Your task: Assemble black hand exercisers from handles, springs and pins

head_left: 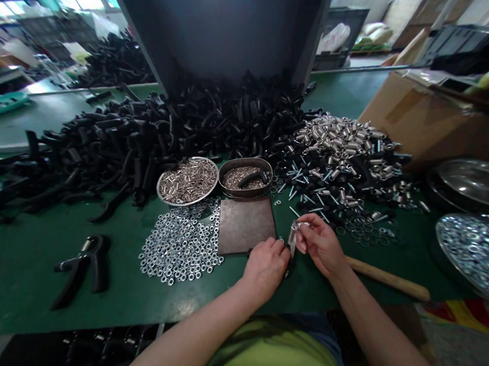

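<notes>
1. Right of lower centre in the frame, a dark, slender plastic part [291, 266] is held in the closed left hand [266, 270].
2. A small, narrow silvery metal piece [293, 240] is pinched at the right hand's fingertips by the right hand [321, 245].
3. Metal piece: long axis near-vertical in frame, above the plastic part, nearer the right hand; joining cannot be told.

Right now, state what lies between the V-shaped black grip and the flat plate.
In the head view, bare green tabletop, then loose metal rings, lie between the grip and plate.
</notes>
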A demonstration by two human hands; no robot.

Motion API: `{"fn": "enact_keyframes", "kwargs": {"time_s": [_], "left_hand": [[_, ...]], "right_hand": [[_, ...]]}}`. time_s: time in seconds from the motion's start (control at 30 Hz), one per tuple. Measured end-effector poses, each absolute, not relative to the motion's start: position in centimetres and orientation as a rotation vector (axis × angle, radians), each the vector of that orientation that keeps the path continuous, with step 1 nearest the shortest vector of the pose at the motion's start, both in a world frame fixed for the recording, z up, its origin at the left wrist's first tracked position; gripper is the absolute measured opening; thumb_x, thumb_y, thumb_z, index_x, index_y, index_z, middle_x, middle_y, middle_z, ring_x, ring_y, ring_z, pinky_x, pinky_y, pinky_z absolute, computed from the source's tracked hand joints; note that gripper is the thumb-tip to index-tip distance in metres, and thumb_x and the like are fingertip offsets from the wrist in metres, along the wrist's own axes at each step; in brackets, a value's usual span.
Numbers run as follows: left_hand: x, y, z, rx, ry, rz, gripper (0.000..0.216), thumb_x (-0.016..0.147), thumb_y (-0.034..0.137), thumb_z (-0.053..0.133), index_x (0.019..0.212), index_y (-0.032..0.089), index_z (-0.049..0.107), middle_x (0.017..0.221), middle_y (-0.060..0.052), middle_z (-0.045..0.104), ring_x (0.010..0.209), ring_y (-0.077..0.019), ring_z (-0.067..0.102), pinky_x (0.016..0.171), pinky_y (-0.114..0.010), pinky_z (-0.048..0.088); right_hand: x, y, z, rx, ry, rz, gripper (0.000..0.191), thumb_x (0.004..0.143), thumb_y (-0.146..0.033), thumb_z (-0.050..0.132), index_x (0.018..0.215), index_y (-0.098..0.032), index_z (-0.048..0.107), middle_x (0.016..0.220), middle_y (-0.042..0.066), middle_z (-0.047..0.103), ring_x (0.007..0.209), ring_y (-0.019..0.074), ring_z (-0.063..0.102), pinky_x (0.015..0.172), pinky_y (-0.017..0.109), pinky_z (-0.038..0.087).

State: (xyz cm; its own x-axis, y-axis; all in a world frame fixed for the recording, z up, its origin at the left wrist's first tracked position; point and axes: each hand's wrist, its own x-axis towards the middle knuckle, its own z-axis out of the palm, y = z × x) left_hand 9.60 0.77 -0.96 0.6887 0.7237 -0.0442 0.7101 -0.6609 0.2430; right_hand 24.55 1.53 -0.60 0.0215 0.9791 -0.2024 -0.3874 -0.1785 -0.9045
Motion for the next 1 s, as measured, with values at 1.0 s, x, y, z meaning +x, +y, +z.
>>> {"fn": "enact_keyframes", "kwargs": {"time_s": [1.0], "left_hand": [[1.9,-1.7,1.8,0.834,1.236,0.85,0.033,0.062,0.032,0.077,0.087,0.013,0.067,0.071,-0.003,0.067,0.065,-0.014,0.061,0.066,-0.025,0.047]], "right_hand": [[18.7,-1.8,1.4,-1.163,-1.209,1.717,0.026,0.074,-0.037,0.067,0.085,-0.018,0.054,0.062,-0.004,0.055,0.049,0.0076,0.049,0.045,0.02,0.038]]}}
